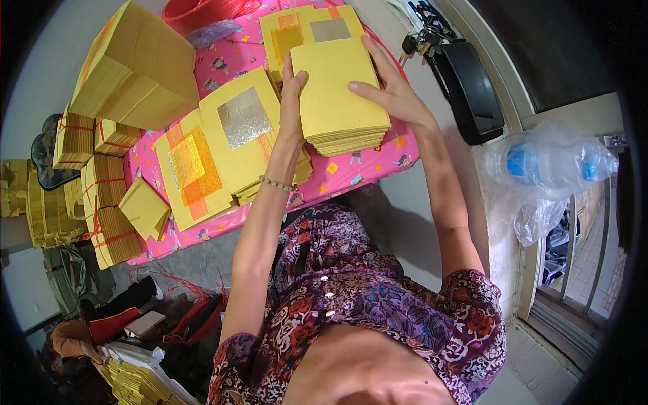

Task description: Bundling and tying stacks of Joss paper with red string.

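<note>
A thick stack of yellow paper sheets (339, 86) is between my two hands at the near edge of the pink-covered table (351, 177). My left hand (292, 101) presses along its left side, thumb up by the top edge. Across from it, my right hand (399, 94) grips the right side, its thumb lying on the top sheet and its fingers reaching along the far right edge. Left of my left wrist lie yellow sheets bearing a silver foil square (244, 118) and an orange-and-gold square (190, 162). More foil-marked sheets (282, 39) lie behind the stack.
A tall block of yellow paper (135, 67) stands at the far left. Several red-tied bundles (104, 181) line the table's left edge. A red basin (192, 15) sits at the back. On the right ledge are keys (425, 42), a black phone-like case (472, 91) and a plastic-wrapped bottle (540, 162).
</note>
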Tool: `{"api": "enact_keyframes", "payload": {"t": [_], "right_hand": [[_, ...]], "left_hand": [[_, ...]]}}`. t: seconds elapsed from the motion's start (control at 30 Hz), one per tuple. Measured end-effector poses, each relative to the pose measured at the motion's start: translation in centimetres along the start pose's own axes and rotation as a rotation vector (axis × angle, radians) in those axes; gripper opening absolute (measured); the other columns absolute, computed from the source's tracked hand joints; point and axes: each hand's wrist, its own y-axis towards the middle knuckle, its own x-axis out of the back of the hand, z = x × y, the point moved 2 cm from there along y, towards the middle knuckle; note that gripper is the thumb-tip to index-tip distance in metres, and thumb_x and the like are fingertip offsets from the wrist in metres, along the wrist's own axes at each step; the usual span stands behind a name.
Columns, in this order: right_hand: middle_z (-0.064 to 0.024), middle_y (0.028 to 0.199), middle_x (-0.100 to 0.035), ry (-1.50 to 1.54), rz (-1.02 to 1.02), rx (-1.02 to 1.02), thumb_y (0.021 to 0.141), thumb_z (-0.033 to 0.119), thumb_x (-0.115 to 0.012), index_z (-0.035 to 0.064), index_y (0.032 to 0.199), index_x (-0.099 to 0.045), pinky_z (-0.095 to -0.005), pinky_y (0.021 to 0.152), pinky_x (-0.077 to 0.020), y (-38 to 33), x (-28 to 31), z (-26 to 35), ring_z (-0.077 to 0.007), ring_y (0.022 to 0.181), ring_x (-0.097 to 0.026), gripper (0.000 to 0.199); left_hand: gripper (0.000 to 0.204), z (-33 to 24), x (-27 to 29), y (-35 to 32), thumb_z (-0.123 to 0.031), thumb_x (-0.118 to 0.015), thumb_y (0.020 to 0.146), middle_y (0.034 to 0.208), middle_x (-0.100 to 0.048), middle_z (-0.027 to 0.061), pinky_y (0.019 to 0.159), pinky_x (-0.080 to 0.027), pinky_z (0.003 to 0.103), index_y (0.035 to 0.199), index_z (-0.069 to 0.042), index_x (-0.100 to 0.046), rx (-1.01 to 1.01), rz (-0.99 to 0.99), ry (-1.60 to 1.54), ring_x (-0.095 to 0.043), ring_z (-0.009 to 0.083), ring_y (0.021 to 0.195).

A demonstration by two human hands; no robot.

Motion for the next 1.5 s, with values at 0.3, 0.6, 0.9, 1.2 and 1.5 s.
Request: {"api": "enact_keyframes", "payload": {"t": [0.3,0.6,0.9,1.2,1.5], "right_hand": [[-0.0183,0.143,-0.029,0.025,0.002,-0.028,0.08,0.03,-0.07,0.0016,0.142,-0.023,-0.0347,0.106,-0.0273,-0.5,1.0,0.9,-0.024,0.134,-0.027,0.082],[-0.0206,0.145,-0.02,-0.513,0.153,0.116,0.076,0.034,-0.072,0.0076,0.139,-0.032,-0.0415,0.108,-0.0253,-3.4,-0.3,3.7,-0.0347,0.136,-0.022,0.08],[-0.0196,0.147,-0.016,-0.508,0.158,0.1,0.076,0.035,-0.07,0.007,0.138,-0.033,-0.0427,0.109,-0.0247,-4.2,-0.8,3.1,-0.0361,0.136,-0.02,0.077],[-0.0204,0.125,-0.051,-0.054,-0.14,-0.105,0.089,0.024,-0.056,0.0068,0.125,-0.05,-0.039,0.096,-0.0411,-2.3,2.6,1.3,-0.0348,0.113,-0.052,0.041],[-0.0169,0.094,-0.063,-1.473,-0.16,-0.328,0.083,0.008,-0.053,-0.0031,0.097,-0.064,-0.0378,0.066,-0.0559,6.5,3.1,-8.5,-0.0279,0.081,-0.067,0.021]], "left_hand": [[0.072,0.2,0.2,0.4,-0.02,-0.042,0.085,0.135,-0.038,0.0178,0.091,-0.046,0.036,0.146,-0.007,-0.007,0.02,-0.041,0.093,-0.048,0.0263,0.116],[0.068,0.3,1.1,0.7,-0.013,-0.043,0.086,0.137,-0.038,0.0138,0.092,-0.045,0.034,0.145,-0.005,-0.01,-0.028,0.001,0.159,-0.048,0.0231,0.117],[0.053,-4.3,-0.3,-1.1,-0.002,-0.063,0.076,0.125,-0.049,0.0142,0.1,-0.036,0.039,0.127,-0.008,-0.05,-0.521,-0.034,1.135,-0.045,0.0286,0.117],[0.018,-3.1,-2.8,-3.6,-0.011,-0.063,0.075,0.097,-0.062,0.0056,0.084,-0.038,0.037,0.093,-0.008,-0.067,-0.653,0.222,1.314,-0.051,0.0254,0.094],[0.018,-2.7,-2.5,-3.8,-0.011,-0.063,0.075,0.096,-0.062,0.0051,0.083,-0.039,0.037,0.093,-0.009,-0.066,-0.657,0.217,1.29,-0.052,0.0255,0.094]]}}
